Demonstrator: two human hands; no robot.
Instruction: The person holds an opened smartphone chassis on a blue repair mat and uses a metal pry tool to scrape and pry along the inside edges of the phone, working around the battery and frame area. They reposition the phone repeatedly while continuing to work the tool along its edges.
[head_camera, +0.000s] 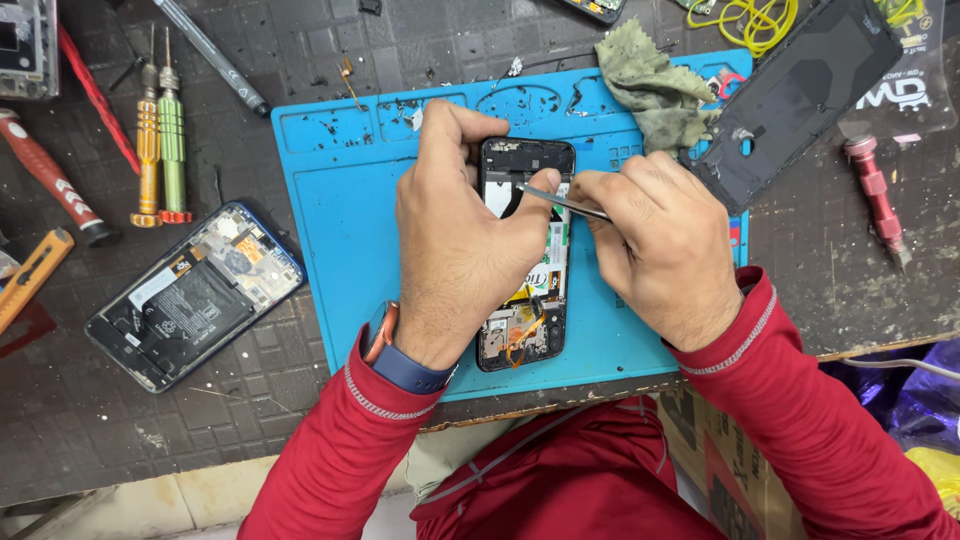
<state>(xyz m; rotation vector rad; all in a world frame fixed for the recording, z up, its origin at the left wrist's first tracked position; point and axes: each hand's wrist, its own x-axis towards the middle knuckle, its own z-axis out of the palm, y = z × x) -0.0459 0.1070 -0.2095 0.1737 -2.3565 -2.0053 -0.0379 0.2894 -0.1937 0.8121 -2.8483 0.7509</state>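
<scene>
Left hand (462, 235) clamps opened phone (524, 262) from left; right hand (660, 245) pinches tweezers (562, 203) over it.

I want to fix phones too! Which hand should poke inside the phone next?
Probably the right hand: it holds the tweezers, whose tip is already over the open phone. The left hand is busy gripping the phone.

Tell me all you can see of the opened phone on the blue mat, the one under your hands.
The opened phone lies flat, lengthwise, on the blue mat, back cover off, black frame with boards, a white patch and an orange flex cable near its lower end showing. The left hand covers its left side and grips its top edge. The right hand holds thin metal tweezers whose tip reaches into its upper part.
</scene>
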